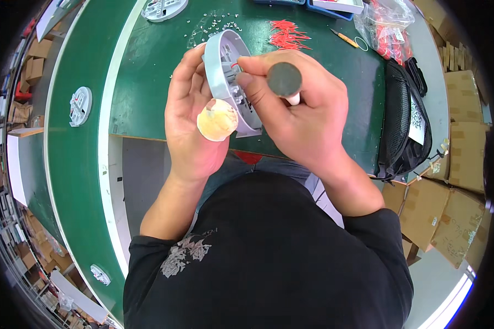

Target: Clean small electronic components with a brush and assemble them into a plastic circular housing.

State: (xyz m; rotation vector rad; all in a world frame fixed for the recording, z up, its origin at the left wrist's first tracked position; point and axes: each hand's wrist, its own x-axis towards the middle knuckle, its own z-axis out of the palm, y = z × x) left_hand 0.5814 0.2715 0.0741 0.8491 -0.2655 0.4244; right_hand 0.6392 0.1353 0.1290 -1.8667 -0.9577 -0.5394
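Observation:
My left hand is closed around a round, pale grey plastic housing, tilted on edge above the green table. Its open side, with moulded ribs and small fittings, faces right. A yellowish-white round pad covers the area of my left thumb. With thumb and forefinger, my right hand pinches a short red wire at the housing's inside. A tool with a dark round end and a white part below it rests in the same hand; its kind is unclear. My fingers hide part of the housing's interior.
Red wires lie in a pile beyond my hands, beside scattered small metal pieces. Further right are a yellow-handled tool, a plastic bag and a black mesh bag. Another grey housing sits on the green strip at left.

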